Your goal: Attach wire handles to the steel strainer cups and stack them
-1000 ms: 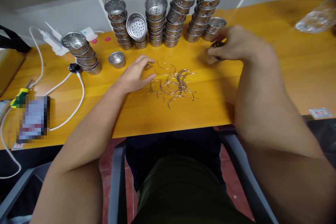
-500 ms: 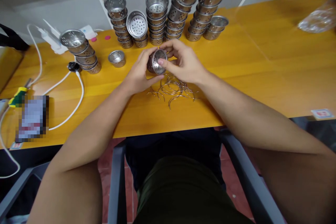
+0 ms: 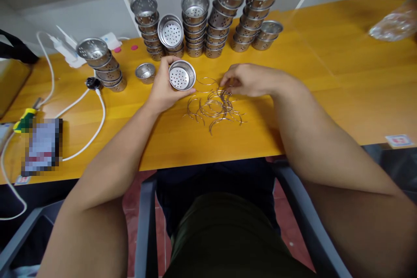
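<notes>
My left hand (image 3: 163, 87) grips a perforated metal cup (image 3: 181, 76), its open mouth tilted up toward me. To its right, my right hand (image 3: 243, 81) has its fingers bent together at the upper right of a loose pile of thin curved wires (image 3: 215, 106); whether a wire is between the fingertips is too small to tell. A single small cup (image 3: 145, 73) stands on the table just left of my left hand.
Several stacks of perforated cups (image 3: 195, 21) line the back of the yellow table (image 3: 325, 95). Another stack (image 3: 106, 67) leans at the left, beside white cables, a power strip (image 3: 68, 52) and a blurred-out device (image 3: 42, 145). A plastic bag (image 3: 391, 26) lies far right.
My right hand has left the cup and moved right and down to the wires. My left hand has shifted left with the cup, whose mouth now faces me more.
</notes>
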{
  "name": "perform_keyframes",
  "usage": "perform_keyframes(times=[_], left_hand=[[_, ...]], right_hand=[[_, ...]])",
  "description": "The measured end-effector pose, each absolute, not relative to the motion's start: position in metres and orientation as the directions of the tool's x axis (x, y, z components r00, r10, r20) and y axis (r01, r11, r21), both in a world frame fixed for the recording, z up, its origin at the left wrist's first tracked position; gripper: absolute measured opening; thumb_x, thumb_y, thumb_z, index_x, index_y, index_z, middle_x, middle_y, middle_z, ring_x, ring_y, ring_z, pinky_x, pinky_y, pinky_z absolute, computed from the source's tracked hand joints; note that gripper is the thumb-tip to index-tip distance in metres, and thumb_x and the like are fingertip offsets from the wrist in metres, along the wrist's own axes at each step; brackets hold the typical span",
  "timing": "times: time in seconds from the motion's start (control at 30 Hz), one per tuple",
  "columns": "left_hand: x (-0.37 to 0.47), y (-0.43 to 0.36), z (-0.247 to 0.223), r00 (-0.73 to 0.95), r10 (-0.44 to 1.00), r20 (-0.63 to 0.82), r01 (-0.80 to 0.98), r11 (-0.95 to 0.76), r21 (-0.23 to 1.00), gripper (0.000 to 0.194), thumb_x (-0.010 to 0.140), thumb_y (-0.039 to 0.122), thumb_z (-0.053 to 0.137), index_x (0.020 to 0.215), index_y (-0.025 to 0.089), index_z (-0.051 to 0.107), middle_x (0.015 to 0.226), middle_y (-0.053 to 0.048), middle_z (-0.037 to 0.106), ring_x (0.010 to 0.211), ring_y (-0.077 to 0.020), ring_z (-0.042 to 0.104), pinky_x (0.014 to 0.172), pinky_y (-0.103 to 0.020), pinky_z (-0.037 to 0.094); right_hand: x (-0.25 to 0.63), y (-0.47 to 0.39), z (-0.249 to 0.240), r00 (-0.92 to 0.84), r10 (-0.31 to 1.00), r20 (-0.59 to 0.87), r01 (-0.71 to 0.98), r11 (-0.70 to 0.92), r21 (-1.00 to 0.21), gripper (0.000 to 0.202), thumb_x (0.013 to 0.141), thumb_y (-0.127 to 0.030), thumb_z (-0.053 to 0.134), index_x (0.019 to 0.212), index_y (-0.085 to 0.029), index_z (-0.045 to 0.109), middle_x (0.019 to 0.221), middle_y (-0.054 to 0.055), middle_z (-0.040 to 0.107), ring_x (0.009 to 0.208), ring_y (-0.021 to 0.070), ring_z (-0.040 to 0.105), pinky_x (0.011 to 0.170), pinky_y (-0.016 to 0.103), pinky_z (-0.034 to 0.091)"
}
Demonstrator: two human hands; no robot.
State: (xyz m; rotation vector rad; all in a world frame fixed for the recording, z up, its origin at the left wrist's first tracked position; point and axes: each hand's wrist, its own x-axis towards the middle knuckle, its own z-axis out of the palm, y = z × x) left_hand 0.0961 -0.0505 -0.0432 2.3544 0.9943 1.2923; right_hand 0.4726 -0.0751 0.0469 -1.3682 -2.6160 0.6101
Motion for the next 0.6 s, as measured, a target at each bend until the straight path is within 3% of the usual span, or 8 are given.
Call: perform_keyframes(times=[0.17, 0.3, 0.47, 0.6], left_hand=[[0.102, -0.056, -0.040, 0.363, 0.703, 0.611, 0.442, -0.707, 0.551, 0.110, 0.089, 0.067, 0.118, 0.169, 0.030, 0.053, 0.163, -0.015, 0.071, 0.161, -0.0475, 0.075, 0.150, -0.075, 0.056], [0.106, -0.065, -0.032, 0.363, 0.728, 0.582, 0.461, -0.683, 0.567, 0.108, 0.091, 0.072, 0.114, 0.170, 0.028, 0.054, 0.162, -0.017, 0.073, 0.161, -0.0476, 0.075, 0.149, -0.075, 0.057], [0.112, -0.074, -0.022, 0.360, 0.741, 0.566, 0.478, -0.668, 0.570, 0.108, 0.095, 0.073, 0.111, 0.175, 0.030, 0.052, 0.161, -0.016, 0.073, 0.164, -0.0471, 0.074, 0.150, -0.073, 0.058], [0.114, -0.076, -0.019, 0.339, 0.744, 0.575, 0.476, -0.663, 0.578, 0.109, 0.096, 0.075, 0.110, 0.178, 0.033, 0.052, 0.161, -0.016, 0.073, 0.160, -0.0456, 0.076, 0.147, -0.073, 0.060]], right_hand=[[0.470, -0.076, 0.050, -0.605, 0.787, -0.121, 0.772, 0.543, -0.330, 0.023, 0.103, -0.010, 0.077, 0.115, -0.020, 0.094, 0.110, 0.011, 0.094, 0.090, 0.0272, 0.082, 0.086, 0.038, 0.055], [0.471, -0.073, 0.049, -0.662, 0.745, -0.080, 0.715, 0.595, -0.368, 0.015, 0.098, -0.013, 0.079, 0.103, -0.023, 0.089, 0.103, 0.008, 0.090, 0.087, 0.0261, 0.076, 0.086, 0.039, 0.055], [0.474, -0.075, 0.051, -0.700, 0.711, -0.063, 0.659, 0.609, -0.443, 0.011, 0.100, -0.021, 0.083, 0.109, -0.025, 0.088, 0.102, 0.005, 0.088, 0.086, 0.0241, 0.074, 0.084, 0.038, 0.056], [0.467, -0.077, 0.050, -0.694, 0.711, -0.111, 0.679, 0.595, -0.431, 0.010, 0.102, -0.017, 0.083, 0.106, -0.024, 0.088, 0.099, 0.004, 0.088, 0.083, 0.0230, 0.074, 0.082, 0.037, 0.054]])
